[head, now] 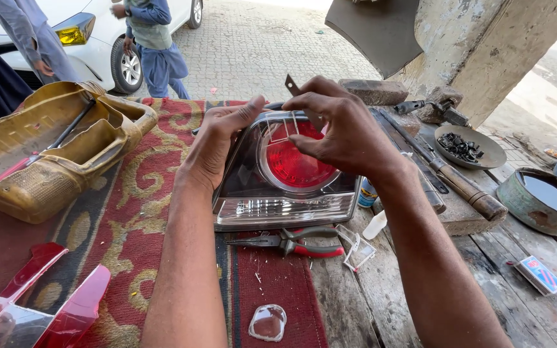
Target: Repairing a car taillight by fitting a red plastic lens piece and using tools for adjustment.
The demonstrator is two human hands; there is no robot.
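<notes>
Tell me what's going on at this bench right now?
A person holds a car tail light upright on a patterned rug. The left hand steadies its upper left edge; the right hand pinches a small clear piece against the red round lens and also holds a thin blade. Red-handled pliers lie just in front, with clear lens fragments nearby.
</notes>
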